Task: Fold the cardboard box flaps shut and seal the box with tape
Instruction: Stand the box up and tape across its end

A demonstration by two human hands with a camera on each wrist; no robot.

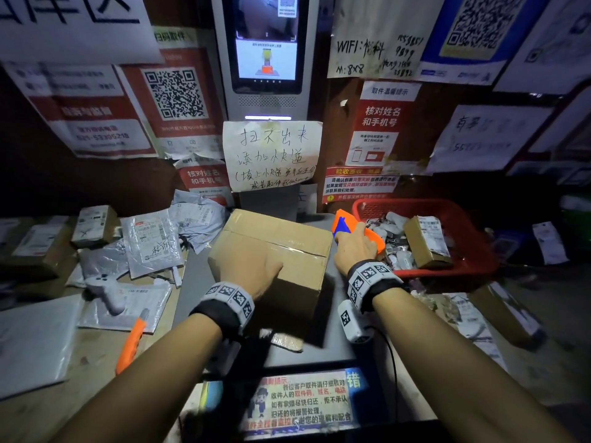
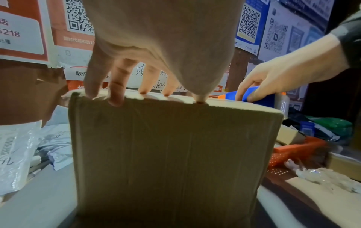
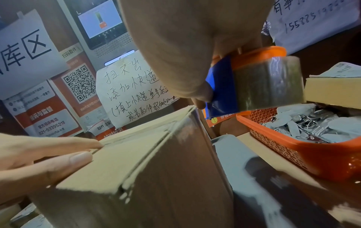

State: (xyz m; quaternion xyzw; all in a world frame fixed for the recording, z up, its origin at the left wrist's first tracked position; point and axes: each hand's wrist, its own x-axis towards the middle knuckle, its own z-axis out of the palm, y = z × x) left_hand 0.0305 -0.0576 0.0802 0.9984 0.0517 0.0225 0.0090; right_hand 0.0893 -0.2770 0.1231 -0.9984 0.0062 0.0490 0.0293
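Note:
A brown cardboard box [image 1: 275, 238] stands on the grey counter with its flaps folded flat. A glossy strip of clear tape [image 1: 294, 247] lies along the top seam. My left hand [image 1: 259, 266] presses straight fingers [image 2: 117, 98] on the box's near top edge. My right hand [image 1: 353, 247] grips an orange and blue tape dispenser [image 1: 343, 227] at the box's right top edge. The right wrist view shows the tape roll [image 3: 269, 84] in the dispenser beside the box corner [image 3: 193, 108].
A red basket [image 1: 479, 266] with small parcels and metal bits stands right of the box. Grey mail bags [image 1: 150, 241], a white game controller [image 1: 108, 290] and an orange utility knife [image 1: 131, 343] lie left. A kiosk [image 1: 267, 100] rises behind.

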